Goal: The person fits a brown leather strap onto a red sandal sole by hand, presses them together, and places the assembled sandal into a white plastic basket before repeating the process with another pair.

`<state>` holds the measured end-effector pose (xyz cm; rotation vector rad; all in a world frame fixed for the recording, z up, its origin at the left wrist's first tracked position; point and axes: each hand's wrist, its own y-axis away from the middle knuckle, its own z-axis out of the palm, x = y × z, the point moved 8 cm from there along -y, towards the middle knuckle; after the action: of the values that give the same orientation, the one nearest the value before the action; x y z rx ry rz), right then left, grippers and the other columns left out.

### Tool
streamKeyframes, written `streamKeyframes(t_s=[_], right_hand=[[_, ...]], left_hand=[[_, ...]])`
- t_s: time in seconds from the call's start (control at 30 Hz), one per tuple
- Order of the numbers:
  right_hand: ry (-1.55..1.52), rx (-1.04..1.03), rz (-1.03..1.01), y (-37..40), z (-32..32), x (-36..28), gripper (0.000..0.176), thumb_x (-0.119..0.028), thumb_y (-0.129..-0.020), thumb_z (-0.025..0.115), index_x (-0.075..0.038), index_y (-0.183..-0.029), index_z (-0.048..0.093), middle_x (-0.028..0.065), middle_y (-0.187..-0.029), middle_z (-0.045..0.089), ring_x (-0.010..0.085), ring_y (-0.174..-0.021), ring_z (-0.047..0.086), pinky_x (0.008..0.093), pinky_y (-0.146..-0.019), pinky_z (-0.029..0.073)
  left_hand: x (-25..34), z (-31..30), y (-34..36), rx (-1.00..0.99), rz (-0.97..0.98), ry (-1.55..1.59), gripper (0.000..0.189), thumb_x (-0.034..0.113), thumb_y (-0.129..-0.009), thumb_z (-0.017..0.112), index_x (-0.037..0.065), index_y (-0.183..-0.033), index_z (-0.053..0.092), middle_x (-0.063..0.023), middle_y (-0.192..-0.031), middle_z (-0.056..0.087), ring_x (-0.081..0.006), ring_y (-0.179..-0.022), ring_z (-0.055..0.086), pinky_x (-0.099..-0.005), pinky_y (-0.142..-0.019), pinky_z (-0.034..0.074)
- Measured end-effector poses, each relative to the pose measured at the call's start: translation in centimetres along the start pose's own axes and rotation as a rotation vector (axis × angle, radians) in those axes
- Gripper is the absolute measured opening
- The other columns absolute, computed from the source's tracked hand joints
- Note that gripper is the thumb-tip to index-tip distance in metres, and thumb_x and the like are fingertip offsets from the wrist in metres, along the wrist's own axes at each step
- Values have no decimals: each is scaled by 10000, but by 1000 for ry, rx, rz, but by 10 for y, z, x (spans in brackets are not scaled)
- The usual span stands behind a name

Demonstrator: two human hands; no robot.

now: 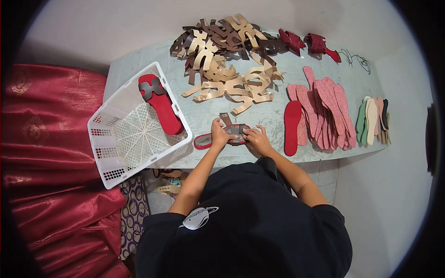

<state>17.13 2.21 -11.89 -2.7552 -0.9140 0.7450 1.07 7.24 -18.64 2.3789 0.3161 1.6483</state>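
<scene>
On the table just in front of me lies a red-edged sandal sole (pixel 202 141), its grey face up. A dark brown strap (pixel 225 119) crosses it, one end sticking up past the far edge. My left hand (pixel 220 135) grips the middle of the sole, with thumb and fingers bent around the strap area. At the sole's right end, my right hand (pixel 257 141) presses its fingers onto the folded strap part. Fingertips partly cover where strap and sole meet.
To the left, a white plastic basket (pixel 104 127) holds a finished-looking red sandal (pixel 164 111). Beige and brown cut straps (pixel 222 88) are heaped at the back. On the right are a red insole (pixel 292 127), pink insoles (pixel 327 111) and several coloured soles (pixel 371 123).
</scene>
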Motion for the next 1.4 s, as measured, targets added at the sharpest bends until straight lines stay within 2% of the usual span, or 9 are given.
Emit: streamKeyframes(t_s=[0.07,0.17,0.27,0.5,0.57,0.87,1.13,1.2,1.4], right_hand=[[-5,1,-2,0,1,0,355,-91,-575,708,-102,-916,614,11,-1132,576,169,-1039,519,457,-948,296],[-7,-2,-5,0,0,0,359,-87,-570,709,-101,-916,614,12,-1133,575,169,-1042,518,457,-947,299],[-5,-2,1,-1,0,0,360,-83,-567,708,-100,-915,615,14,-1133,575,170,-1042,517,457,-948,298],[-11,5,4,1,0,0,361,-74,-561,705,-97,-911,616,16,-1136,574,175,-1038,519,458,-947,300],[-12,0,12,2,0,0,362,-76,-560,707,-96,-909,615,17,-1138,572,177,-1037,519,458,-946,301],[-25,17,17,1,0,0,353,-74,-563,702,-96,-903,613,21,-1123,574,179,-1034,520,453,-944,303],[-17,12,18,1,-2,0,342,-84,-568,705,-102,-897,613,8,-1127,579,168,-1006,533,458,-941,302],[3,10,17,0,-2,-1,328,-85,-573,703,-103,-889,616,5,-1117,583,161,-998,536,455,-940,304],[44,11,-2,-3,-5,-3,294,-86,-582,698,-104,-866,623,1,-1091,593,146,-978,545,443,-940,309]], left_hand=[[-3,-6,-3,84,17,-95,1083,195,-286,905,8,-1177,318,-121,-1008,452,-246,-895,486,-330,-775,448],[9,-8,-11,34,-2,-254,1139,236,-241,907,8,-1179,303,-138,-1030,454,-287,-935,484,-352,-813,437],[11,-6,-14,13,-13,-365,1123,258,-229,905,22,-1167,335,-147,-1038,468,-298,-973,486,-357,-827,436],[16,-5,-9,-43,-15,-298,1024,236,-242,899,67,-1123,407,-129,-1055,475,-282,-981,489,-351,-843,431],[27,-5,-6,3,193,-294,939,201,-293,893,62,-1092,421,-118,-1023,509,-274,-964,510,-352,-824,439],[28,-3,3,-69,110,-151,808,136,-376,876,48,-1065,462,-111,-1001,570,-234,-930,562,-326,-799,456],[28,2,4,-141,264,5,667,129,-438,854,21,-1043,594,-107,-991,582,-227,-933,579,-323,-801,470],[36,1,10,-137,358,-207,613,177,-473,836,62,-1034,618,-90,-1006,579,-261,-908,566,-338,-785,464],[50,-5,24,-59,425,-389,542,279,-544,792,110,-1032,629,-28,-1015,585,-270,-890,509,-354,-779,443]])
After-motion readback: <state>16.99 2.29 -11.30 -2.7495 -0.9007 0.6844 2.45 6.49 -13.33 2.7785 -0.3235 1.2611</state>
